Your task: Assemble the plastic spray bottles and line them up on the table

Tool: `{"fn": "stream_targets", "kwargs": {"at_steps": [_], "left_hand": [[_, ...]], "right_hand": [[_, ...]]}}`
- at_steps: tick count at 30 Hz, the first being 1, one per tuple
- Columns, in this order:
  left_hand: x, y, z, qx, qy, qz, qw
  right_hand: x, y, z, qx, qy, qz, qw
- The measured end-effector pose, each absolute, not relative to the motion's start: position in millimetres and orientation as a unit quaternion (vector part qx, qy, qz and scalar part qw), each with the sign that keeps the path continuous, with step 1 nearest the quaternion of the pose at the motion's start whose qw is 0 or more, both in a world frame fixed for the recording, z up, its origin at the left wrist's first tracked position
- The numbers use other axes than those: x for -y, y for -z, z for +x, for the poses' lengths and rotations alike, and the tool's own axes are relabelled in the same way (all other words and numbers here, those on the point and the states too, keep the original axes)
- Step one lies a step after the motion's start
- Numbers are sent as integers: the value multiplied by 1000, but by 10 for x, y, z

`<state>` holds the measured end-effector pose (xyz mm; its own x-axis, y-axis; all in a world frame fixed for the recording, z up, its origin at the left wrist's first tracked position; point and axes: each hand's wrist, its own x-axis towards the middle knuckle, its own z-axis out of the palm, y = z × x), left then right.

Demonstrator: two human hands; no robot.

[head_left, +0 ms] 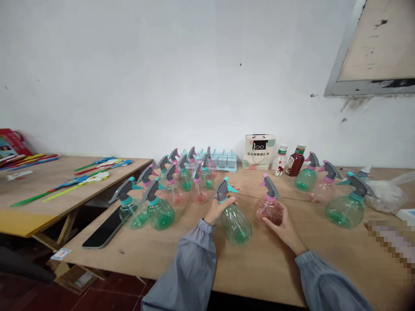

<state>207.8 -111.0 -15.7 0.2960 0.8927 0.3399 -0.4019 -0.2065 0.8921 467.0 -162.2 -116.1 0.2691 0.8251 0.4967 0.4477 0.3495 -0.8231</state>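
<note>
A pale wall (194, 77) rises behind a brown wooden worktop (201, 259) crowded with spray bottles, with a second wooden table (35, 190) at left bearing colourful long-handled plastic items (74, 183). At near centre, a person in grey-blue sleeves grips two bottles. The left hand (223, 207) is closed around the neck of a clear green-tinted plastic spray bottle with a grey-and-teal trigger head (236, 226), which leans to one side; whether its base touches the worktop cannot be told. The right hand (282, 223) curls, thumb and fingers against the lower body of an upright pink-tinted plastic spray bottle with a grey-and-pink trigger head (267, 209), just right of the first. A cluster of similar green and pink bottles (162, 214) stands left; three more (345, 211) stand right. Along the far side are a printed paper bag (258, 153), a pale blue plastic tray of lidded moulds (227, 163) and two drink bottles, one white-labelled (280, 162), one dark red (295, 162). A black-screened phone (103, 231) lies near left.
</note>
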Motion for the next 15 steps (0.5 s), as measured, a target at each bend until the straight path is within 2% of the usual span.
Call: {"fn": "stream_targets", "kwargs": {"at_steps": [4,9,15], "left_hand": [[1155,114,2053,-231,-583,537,564],[1269,-4,1961,-225,-514,638,527],[1246,-15,1636,-355,-581,661,316]], "right_hand": [[1617,1159,4670,578,-161,-547,584],[1622,1148,4650,574,-185,-536,591],[1634,1133,4645,567,-178,-540,596]]}}
